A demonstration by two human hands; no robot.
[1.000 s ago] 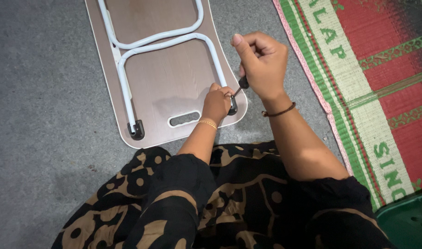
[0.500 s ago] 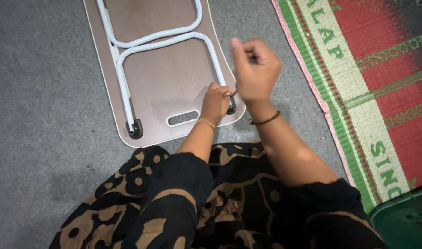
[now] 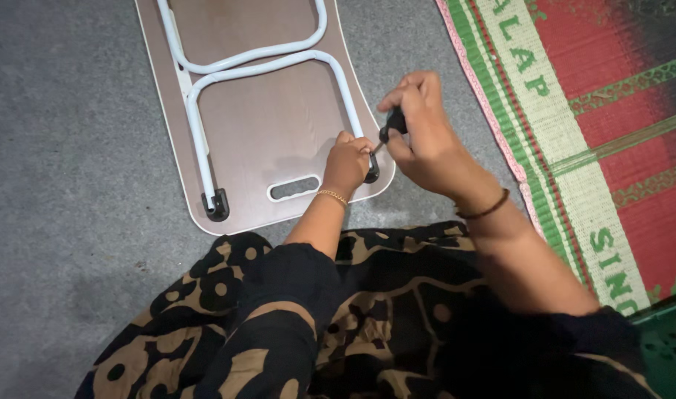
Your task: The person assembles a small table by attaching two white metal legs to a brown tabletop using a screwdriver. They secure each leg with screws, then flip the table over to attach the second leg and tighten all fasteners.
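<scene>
Your screwdriver (image 3: pixel 392 124) is angled down at the black bracket (image 3: pixel 371 174) on the near right corner of the upturned brown tabletop (image 3: pixel 279 111), which lies flat on the grey floor (image 3: pixel 65 185); your right hand (image 3: pixel 419 133) is wrapped tight round its dark handle while your left hand (image 3: pixel 347 162) closes over the tip and the fitting. That corner looks mid-job to me, though I can't see the screw under your fingers. The white tube leg (image 3: pixel 268 63) lies folded flat, its other black bracket (image 3: pixel 217 205) sits untouched on the near left, and the striped mat (image 3: pixel 574 96) lies just off to your right.
</scene>
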